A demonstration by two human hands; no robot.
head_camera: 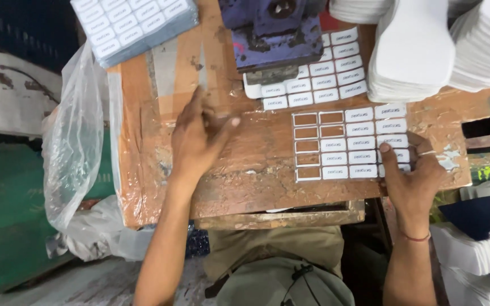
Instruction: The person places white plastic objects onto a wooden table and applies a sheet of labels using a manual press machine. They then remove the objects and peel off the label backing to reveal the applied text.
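The label sheet lies flat on the tabletop, at about 3 o'clock from the frame's centre. It carries rows of small white rectangular labels; the cells along its 9 o'clock side are empty, showing brown tabletop through white frames. The right hand rests on the sheet's 4 o'clock corner, palm down, its index finger pressing on the labels; the grip is flat and closed on nothing. A thin band circles the right wrist.

The left hand lies at 9 o'clock of the sheet, well apart from it, on the bare tabletop. Its fingers are spread loosely and point toward 1 o'clock; the grip is wide. Whether a loose label sits under the fingertips cannot be told.

At 12 o'clock of the sheet lies a second label sheet, partly under a blue metal press. At 1 to 2 o'clock stand stacks of white cut shapes, just beside the sheets. At 11 o'clock, near the tabletop's far corner, sits a bundle of label sheets, tilted. A clear plastic bag hangs off the tabletop's 9 o'clock edge. More white stacks stand at 4 o'clock below the tabletop level. The tabletop surface is brown, worn and covered with glossy tape.
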